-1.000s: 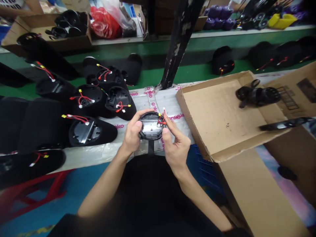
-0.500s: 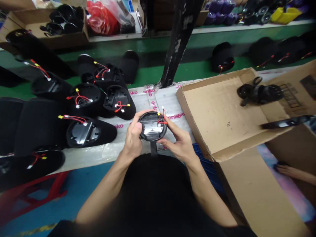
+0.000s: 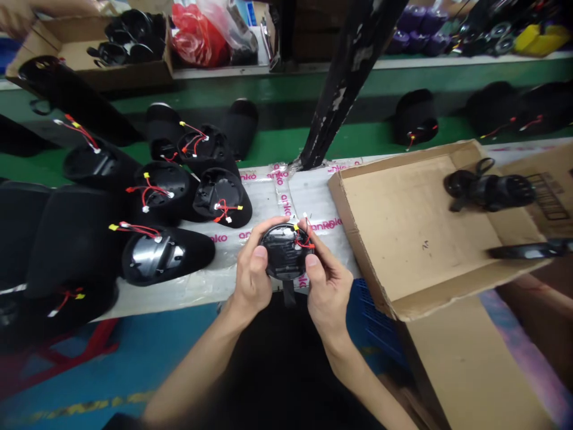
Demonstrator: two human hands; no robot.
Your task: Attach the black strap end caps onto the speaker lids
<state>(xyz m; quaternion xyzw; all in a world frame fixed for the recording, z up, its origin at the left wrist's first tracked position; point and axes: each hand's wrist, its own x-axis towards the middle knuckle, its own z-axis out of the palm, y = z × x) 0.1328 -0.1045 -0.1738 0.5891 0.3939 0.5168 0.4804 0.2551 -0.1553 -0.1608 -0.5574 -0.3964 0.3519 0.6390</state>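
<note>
At left, a cardboard box (image 3: 154, 69) holds black parts (image 3: 136, 24). The left hand (image 3: 253, 279) and right hand (image 3: 329, 292) grip a round black housing (image 3: 285, 255) between them, by the near edge of the table (image 3: 264, 194); rightward, a shallow cardboard tray (image 3: 403, 239) contains a black device (image 3: 478, 190).

Round black housing (image 3: 285, 260) is held between left hand (image 3: 253, 279) and right hand (image 3: 330, 292), face toward camera. Red leads (image 3: 307, 245) and yellow connector (image 3: 296, 227) protrude upper right.

Left hand (image 3: 251, 280) and right hand (image 3: 330, 292) face each other, slightly apart; fingers (image 3: 323, 252) curled, thumbs (image 3: 259, 258) uppermost. Forearms (image 3: 201, 361) bare, angled forward and inward; wrists (image 3: 335, 339) roughly straight.
</note>
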